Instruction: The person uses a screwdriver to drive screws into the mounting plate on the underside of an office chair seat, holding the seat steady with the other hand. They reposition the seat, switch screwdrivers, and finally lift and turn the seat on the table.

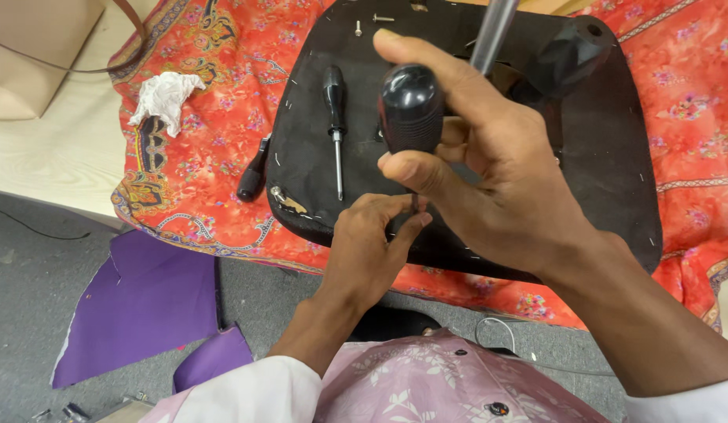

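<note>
Two hands work over the black seat base (599, 149), which lies upside down on the orange patterned cloth (215, 157). Right hand (497, 180) is clenched around the black screwdriver handle (411, 106), held upright. Left hand (372, 243) pinches the shaft near its tip at the base's near edge. A second screwdriver (335, 125) lies loose on the base; a third tool (253, 174) lies on the cloth beside it.

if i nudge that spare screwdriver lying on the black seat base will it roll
The spare screwdriver probably rolls sideways: its handle looks rounded. It looks rigid, with a metal shaft. The black seat base looks fairly flat, so it may not roll far.
</note>
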